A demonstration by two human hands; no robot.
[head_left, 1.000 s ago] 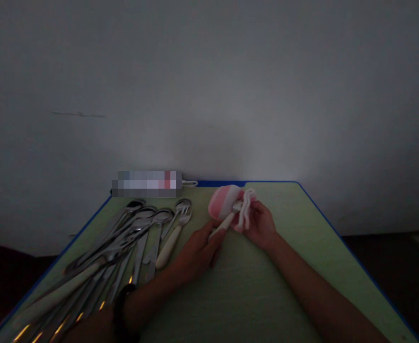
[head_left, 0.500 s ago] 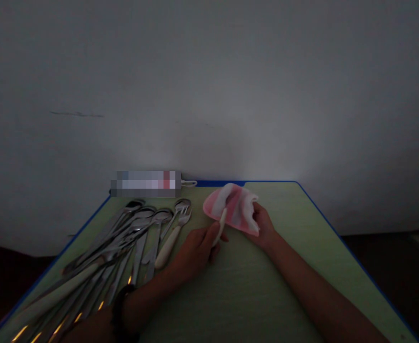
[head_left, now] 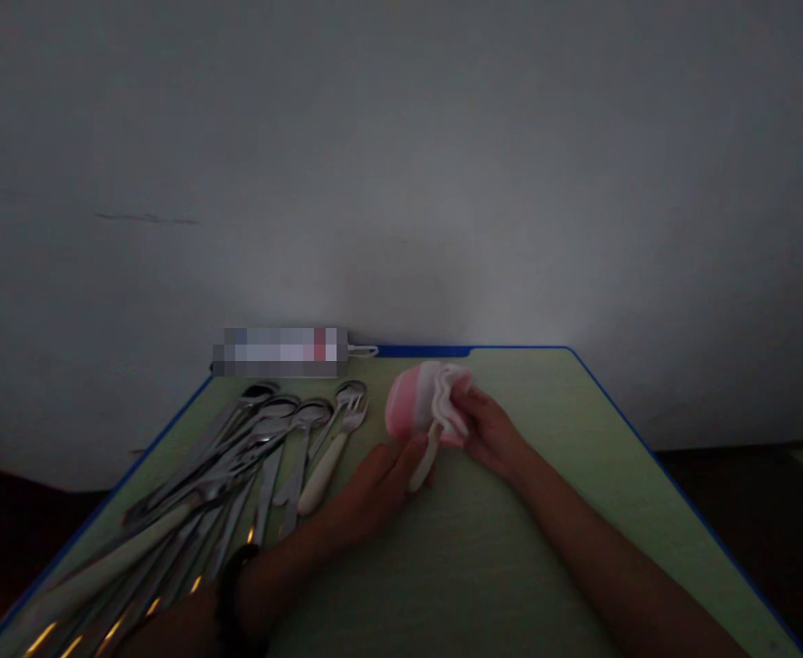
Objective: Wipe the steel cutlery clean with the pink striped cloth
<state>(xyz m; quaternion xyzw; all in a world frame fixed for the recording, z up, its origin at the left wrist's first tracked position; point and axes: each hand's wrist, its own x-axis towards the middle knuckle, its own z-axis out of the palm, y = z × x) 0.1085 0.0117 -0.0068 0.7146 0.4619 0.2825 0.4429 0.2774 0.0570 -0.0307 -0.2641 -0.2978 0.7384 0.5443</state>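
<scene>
My left hand [head_left: 391, 471] is closed around a piece of cutlery with a cream handle [head_left: 426, 461]. The head of that piece is hidden in a pink and white striped cloth [head_left: 418, 402], so its kind does not show. From the right, my right hand [head_left: 487, 420] grips the bunched cloth, with its ruffled edge folded around the top of the handle. Just left of my left hand, a fork [head_left: 325, 471] with a cream handle lies on the table, tines pointing away from me.
Several metal spoons [head_left: 311, 414], forks and knives lie in a spread on the table's left side, some overlapping. A blurred-out box-like object [head_left: 281, 354] with a white loop stands at the back left. The green table [head_left: 579, 411] has a blue edge and meets a grey wall [head_left: 401, 183].
My right hand has moved a little left and folded the cloth over, so it is now bunched around the cutlery. My left hand has shifted slightly nearer to me.
</scene>
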